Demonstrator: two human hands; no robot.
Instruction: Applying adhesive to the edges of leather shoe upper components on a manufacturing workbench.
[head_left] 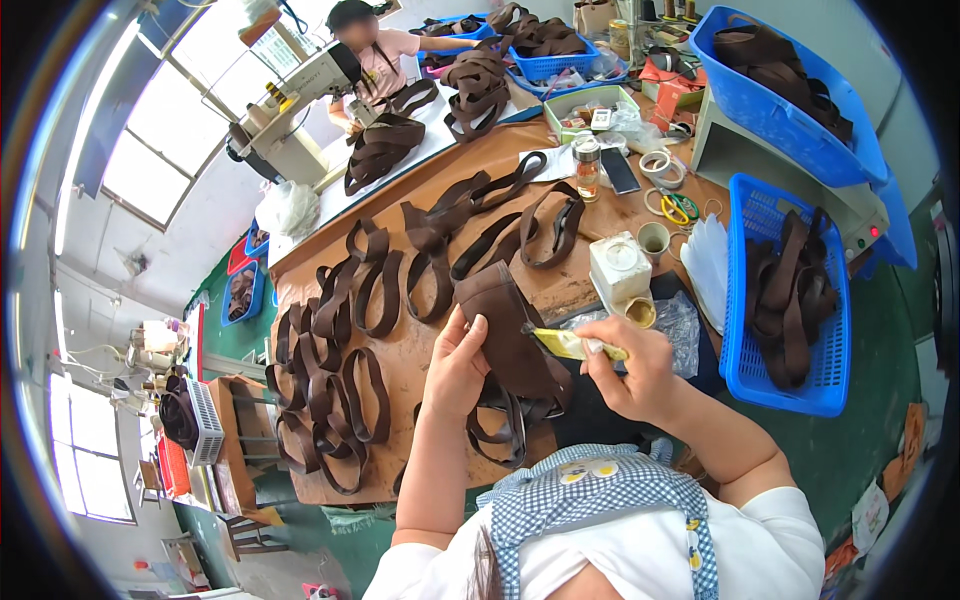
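Note:
My left hand [460, 362] is closed on the edge of a dark brown flat piece [508, 335], thumb on top, holding it tilted above the table. In my right hand [632, 368] is a brush [575, 345] with a yellow handle; its dark tip touches or hovers just over the brown piece, I cannot tell which. Brown strap loops [375, 290] lie spread on the brown-covered table [415, 362], left of and beyond my hands. Close to my right hand stand a white square container [620, 268] and a small open pot [640, 312].
A blue basket [735, 300] of brown straps stands at the right; a larger blue bin [790, 150] sits above it. Scissors [680, 208], tape rolls [660, 168], a phone [620, 170] and a glass jar [587, 170] lie farther back. Beyond, a person [385, 65] sits by a sewing machine [300, 95].

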